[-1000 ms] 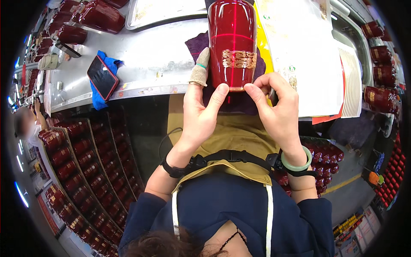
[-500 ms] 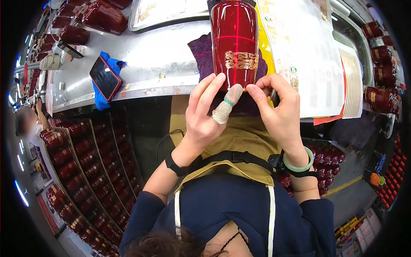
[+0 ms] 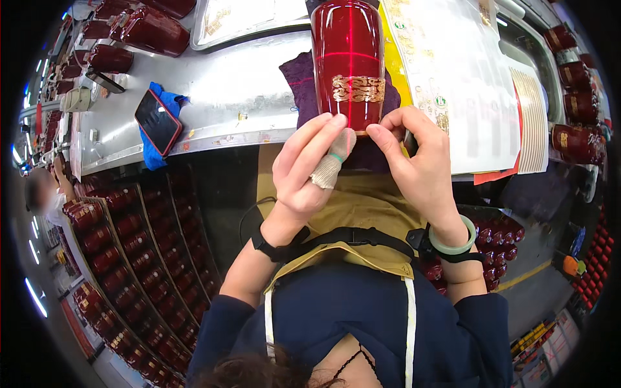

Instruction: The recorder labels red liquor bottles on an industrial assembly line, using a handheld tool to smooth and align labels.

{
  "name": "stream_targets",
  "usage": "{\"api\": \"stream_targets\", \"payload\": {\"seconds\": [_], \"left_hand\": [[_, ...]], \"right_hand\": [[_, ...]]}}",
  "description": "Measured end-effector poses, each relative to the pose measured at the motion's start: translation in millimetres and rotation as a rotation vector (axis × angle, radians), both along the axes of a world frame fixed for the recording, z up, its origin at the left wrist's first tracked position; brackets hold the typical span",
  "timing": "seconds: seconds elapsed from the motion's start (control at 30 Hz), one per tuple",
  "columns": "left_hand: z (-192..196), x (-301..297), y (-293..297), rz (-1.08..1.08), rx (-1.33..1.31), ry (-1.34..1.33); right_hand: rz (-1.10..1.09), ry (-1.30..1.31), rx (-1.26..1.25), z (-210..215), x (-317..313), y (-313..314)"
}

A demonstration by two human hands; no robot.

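A glossy dark-red jar with a gold patterned band lies lengthwise, its near end toward me, on a dark purple cloth at the bench edge. Thin red light lines cross on its surface. My left hand is closed at the left of that near end, fingertips pressed on it; one digit wears a knitted finger cover with a green band. At the right corner, my right hand grips the jar's edge with its thumb, the other fingers curled and partly hidden.
White printed sheets lie right of the jar, over a yellow strip. A phone rests on blue cloth to the left. A metal tray sits behind. Red jars stand far left; racks of jars fill the lower left.
The jar and cloth appear slightly farther left in the picture. My left hand's fingers have drawn closer together against the jar's near end. The right hand keeps nearly the same pose.
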State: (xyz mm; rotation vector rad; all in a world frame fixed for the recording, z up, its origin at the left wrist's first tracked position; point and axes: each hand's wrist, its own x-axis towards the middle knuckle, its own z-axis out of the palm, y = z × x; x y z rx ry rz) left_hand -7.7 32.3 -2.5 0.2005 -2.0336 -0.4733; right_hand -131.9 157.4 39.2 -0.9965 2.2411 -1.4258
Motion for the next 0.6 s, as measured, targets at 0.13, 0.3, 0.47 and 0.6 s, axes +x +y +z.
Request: {"api": "stream_targets", "payload": {"seconds": [0.13, 0.3, 0.47, 0.6], "left_hand": [[-5.4, 1.4, -10.5, 0.004, -0.027, -0.009], [-14.6, 6.8, -9.9, 0.035, 0.008, -0.008], [-11.9, 3.9, -9.9, 0.014, -0.065, -0.001], [-6.6, -0.2, -1.6, 0.075, -0.073, -0.033]], "right_hand": [[0.084, -0.083, 0.082, 12.9, -14.5, 10.4], [0.158, -0.089, 0.148, 15.0, -27.2, 21.2], [0.161, -0.079, 0.172, 15.0, -29.5, 21.7], [0.158, -0.078, 0.165, 11.4, -29.9, 20.8]]}}
